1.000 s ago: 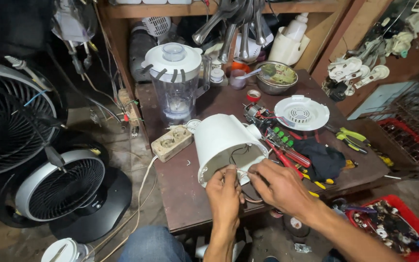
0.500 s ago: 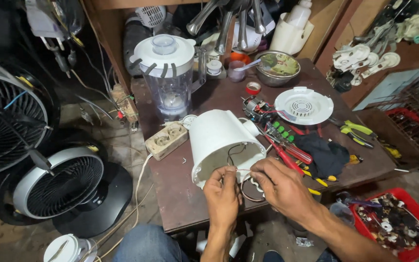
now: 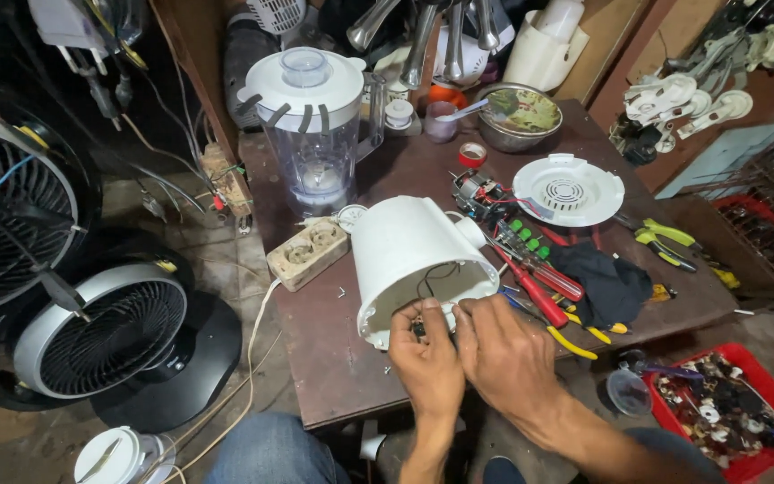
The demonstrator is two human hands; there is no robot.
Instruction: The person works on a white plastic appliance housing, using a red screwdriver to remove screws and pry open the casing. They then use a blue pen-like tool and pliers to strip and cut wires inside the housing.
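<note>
**Hands at the open blender base**

Housing (image 3: 418, 260) tipped on its side, just in front of the blender jar (image 3: 315, 125). Left hand (image 3: 427, 358) and right hand (image 3: 503, 354) pinched shut on black wires (image 3: 432, 282) at its open rim. Risk, probably: too hard a tug, snapping a wire from its joint.

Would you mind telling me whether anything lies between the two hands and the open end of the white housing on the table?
Nothing visible does. The left hand and right hand are both at the rim of the white housing, fingers at the black wires in its opening. The screwdrivers lie off to the right.
</note>
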